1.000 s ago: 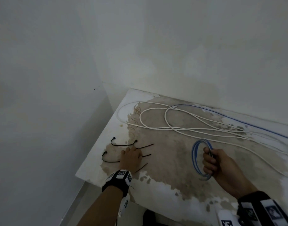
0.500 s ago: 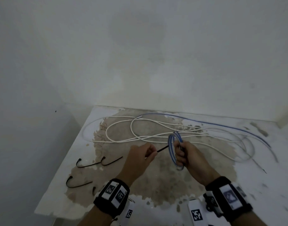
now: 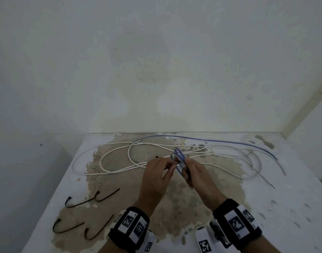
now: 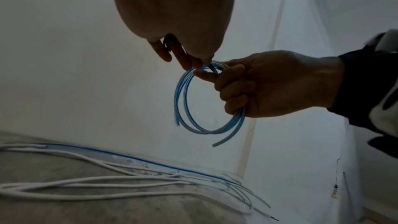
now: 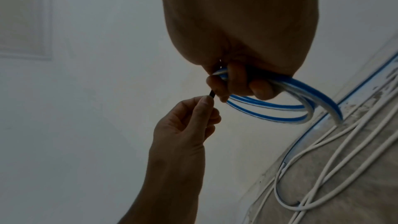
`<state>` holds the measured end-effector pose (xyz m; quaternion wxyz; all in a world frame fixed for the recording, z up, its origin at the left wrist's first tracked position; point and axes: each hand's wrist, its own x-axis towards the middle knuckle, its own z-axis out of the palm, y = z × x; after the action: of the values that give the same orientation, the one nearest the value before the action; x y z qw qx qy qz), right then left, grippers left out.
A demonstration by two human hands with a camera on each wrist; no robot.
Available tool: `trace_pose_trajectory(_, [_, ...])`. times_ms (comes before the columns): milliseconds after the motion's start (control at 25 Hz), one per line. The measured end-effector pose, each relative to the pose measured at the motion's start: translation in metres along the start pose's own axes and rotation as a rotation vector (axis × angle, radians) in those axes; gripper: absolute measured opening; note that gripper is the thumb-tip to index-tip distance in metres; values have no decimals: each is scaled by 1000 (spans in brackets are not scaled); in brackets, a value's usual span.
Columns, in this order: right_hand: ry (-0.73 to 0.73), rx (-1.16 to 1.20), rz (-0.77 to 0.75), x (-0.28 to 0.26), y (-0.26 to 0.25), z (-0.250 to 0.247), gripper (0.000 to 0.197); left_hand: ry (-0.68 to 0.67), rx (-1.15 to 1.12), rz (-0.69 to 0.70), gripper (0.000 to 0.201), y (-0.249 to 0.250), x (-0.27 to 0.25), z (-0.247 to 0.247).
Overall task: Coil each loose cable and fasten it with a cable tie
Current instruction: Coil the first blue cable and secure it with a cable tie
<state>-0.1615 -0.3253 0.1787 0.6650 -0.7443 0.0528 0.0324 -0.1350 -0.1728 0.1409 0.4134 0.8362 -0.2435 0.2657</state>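
My right hand [image 3: 190, 170] grips a small coil of blue-and-white cable [image 3: 179, 159] above the table; the coil [image 4: 193, 101] hangs as a round loop in the left wrist view, and its blue strands [image 5: 269, 106] curve out from my fist in the right wrist view. My left hand [image 3: 164, 166] pinches a black cable tie [image 3: 175, 163] between thumb and forefinger, and its tip [image 5: 61, 94] meets the coil at my right thumb. The tie's head end [image 4: 169, 43] sticks out behind my left fingers.
Long white cables [image 3: 120, 159] and one blue cable [image 3: 220, 142] lie loose across the stained table [image 3: 266, 207]. Several spare black cable ties [image 3: 90, 198] lie near the table's left front edge. Walls close in behind and on the right.
My left hand picked a tie off the table at the left and carried it right to the coil. Both hands rose and met at the middle of the table.
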Motion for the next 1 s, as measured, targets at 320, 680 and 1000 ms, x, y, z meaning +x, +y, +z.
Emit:
trace_pose_trajectory(320, [90,150,-84,-8,-1,-24,41,-162,-311,-707,39,8,17,3])
trace_pose_trajectory(680, [84,75,-81,-8,7,-37,48,-481,-752,-1240,35,26,28,5])
trace_pose_trajectory(1000, [180,97,34,-3,8,-29,30,-236,-615,-725,21,31,37,6])
